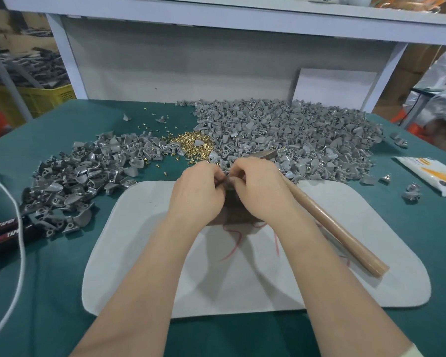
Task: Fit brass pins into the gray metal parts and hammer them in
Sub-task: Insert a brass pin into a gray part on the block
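Note:
My left hand and my right hand meet fingertip to fingertip over a brown block on the white pad. Between the fingers a small gray metal part is pinched; most of it is hidden, and I cannot see a pin in it. A hammer lies under my right hand, its wooden handle running toward the lower right and its metal head poking out past the knuckles. Brass pins lie heaped just beyond my hands.
A big heap of gray parts fills the back right of the green table, a darker heap the left. Black-and-red pliers and a white cord lie at the left edge, a white-and-orange packet at the right.

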`<state>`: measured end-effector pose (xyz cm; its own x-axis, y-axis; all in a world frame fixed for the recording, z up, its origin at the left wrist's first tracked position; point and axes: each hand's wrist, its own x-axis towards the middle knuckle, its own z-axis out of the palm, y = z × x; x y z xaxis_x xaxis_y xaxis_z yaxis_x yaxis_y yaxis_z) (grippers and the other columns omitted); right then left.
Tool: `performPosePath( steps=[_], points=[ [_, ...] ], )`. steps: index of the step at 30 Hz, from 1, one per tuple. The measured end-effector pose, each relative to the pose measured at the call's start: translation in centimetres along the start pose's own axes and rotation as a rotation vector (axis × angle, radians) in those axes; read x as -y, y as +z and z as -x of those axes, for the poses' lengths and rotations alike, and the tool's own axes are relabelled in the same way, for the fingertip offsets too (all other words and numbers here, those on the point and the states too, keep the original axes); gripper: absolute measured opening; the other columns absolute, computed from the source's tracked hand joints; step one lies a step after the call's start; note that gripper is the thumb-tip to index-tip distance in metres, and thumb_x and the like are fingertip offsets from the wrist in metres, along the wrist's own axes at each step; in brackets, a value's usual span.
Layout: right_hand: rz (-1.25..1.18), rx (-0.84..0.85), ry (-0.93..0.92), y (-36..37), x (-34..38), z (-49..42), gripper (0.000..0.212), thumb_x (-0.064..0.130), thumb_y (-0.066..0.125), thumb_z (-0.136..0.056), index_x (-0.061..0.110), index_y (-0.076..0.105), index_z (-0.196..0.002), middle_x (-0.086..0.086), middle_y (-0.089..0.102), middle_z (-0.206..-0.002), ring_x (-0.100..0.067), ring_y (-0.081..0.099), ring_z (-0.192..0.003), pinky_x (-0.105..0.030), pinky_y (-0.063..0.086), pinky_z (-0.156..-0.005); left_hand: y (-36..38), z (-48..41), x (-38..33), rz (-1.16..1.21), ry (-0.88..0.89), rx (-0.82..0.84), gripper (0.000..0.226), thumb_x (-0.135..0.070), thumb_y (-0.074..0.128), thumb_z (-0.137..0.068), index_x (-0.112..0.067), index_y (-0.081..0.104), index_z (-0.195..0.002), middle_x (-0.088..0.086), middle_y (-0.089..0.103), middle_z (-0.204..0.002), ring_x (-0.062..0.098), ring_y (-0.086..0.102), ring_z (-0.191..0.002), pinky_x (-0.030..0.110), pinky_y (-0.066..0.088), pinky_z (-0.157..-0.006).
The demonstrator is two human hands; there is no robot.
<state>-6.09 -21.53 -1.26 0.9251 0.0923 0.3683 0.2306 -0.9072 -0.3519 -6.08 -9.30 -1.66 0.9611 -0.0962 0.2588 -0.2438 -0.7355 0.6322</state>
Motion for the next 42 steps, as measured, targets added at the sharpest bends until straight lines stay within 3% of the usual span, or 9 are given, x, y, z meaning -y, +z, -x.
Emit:
performPosePath(
  steps=[4, 13, 22, 29, 34, 39, 42],
  points=[
    [-0.017, -0.014, -0.033, -0.1, -0.2, 0.1, 0.005, 0.015, 0.059, -0.087, 0.013, 0.062, -0.090, 0.007, 0.049, -0.083, -0.018, 0.050, -0.086, -0.028, 0.032, -0.073, 0.0, -0.1, 0.1, 0.005, 0.000, -0.007, 0.003, -0.021, 0.064, -0.086, -0.022, 0.066, -0.084, 0.000, 0.065, -0.084, 0.026, 0.062, -0.091, 0.033, 0.049, -0.078],
    [-0.093, -0.047, -0.006, -0.3, -0.4, 0.3, 0.005, 0.016, 0.061, -0.087, 0.015, 0.065, -0.088, 0.009, 0.051, -0.071, -0.014, 0.049, -0.075, -0.025, 0.033, -0.065, 0.1, -0.2, 0.2, -0.004, 0.010, -0.016, 0.003, -0.021, 0.065, -0.086, -0.024, 0.066, -0.084, -0.003, 0.063, -0.084, 0.022, 0.062, -0.091, 0.030, 0.048, -0.077],
    [-0.094, -0.021, 0.009, -0.3, -0.6, 0.2, 0.002, 0.018, 0.063, -0.086, 0.017, 0.064, -0.086, 0.008, 0.053, -0.073, -0.016, 0.052, -0.078, -0.028, 0.040, -0.072, 0.2, -0.2, 0.3, -0.001, 0.019, -0.019, 0.015, -0.019, 0.065, -0.085, -0.029, 0.058, -0.077, -0.008, 0.059, -0.080, 0.020, 0.062, -0.090, 0.030, 0.048, -0.078],
    [-0.220, 0.070, 0.082, -0.7, -1.1, -0.2, 0.013, 0.018, 0.059, -0.090, 0.017, 0.072, -0.087, -0.002, 0.071, -0.087, -0.020, 0.063, -0.088, -0.037, 0.048, -0.085, 0.1, -0.1, 0.4, -0.002, 0.025, -0.025, 0.012, -0.018, 0.063, -0.085, -0.026, 0.062, -0.076, -0.005, 0.063, -0.082, 0.021, 0.062, -0.091, 0.033, 0.050, -0.079],
    [-0.259, 0.102, 0.102, -1.2, -1.5, -0.3, 0.018, 0.015, 0.055, -0.092, 0.016, 0.073, -0.093, -0.001, 0.072, -0.091, -0.018, 0.064, -0.089, -0.037, 0.049, -0.085, 0.2, -0.2, 0.4, -0.011, 0.034, -0.022, 0.016, -0.018, 0.063, -0.085, -0.029, 0.058, -0.074, -0.009, 0.058, -0.079, 0.020, 0.062, -0.090, 0.032, 0.050, -0.079],
    [-0.296, 0.097, 0.118, -1.1, -1.3, -0.2, 0.010, 0.019, 0.063, -0.087, 0.027, 0.066, -0.081, 0.009, 0.068, -0.080, -0.011, 0.065, -0.084, -0.024, 0.049, -0.076, 0.2, -0.2, 0.3, -0.008, 0.035, -0.026, 0.017, -0.018, 0.063, -0.085, -0.029, 0.057, -0.075, -0.009, 0.057, -0.078, 0.020, 0.062, -0.090, 0.032, 0.050, -0.079],
    [-0.253, 0.084, 0.103, -0.6, -0.9, -0.1, 0.009, 0.018, 0.062, -0.087, 0.024, 0.064, -0.081, 0.000, 0.070, -0.086, -0.018, 0.064, -0.085, -0.033, 0.051, -0.082, 0.2, -0.2, 0.3, -0.013, 0.028, -0.026, 0.011, -0.017, 0.063, -0.085, -0.026, 0.063, -0.079, -0.009, 0.056, -0.078, 0.021, 0.062, -0.091, 0.032, 0.050, -0.079]
  ],
)
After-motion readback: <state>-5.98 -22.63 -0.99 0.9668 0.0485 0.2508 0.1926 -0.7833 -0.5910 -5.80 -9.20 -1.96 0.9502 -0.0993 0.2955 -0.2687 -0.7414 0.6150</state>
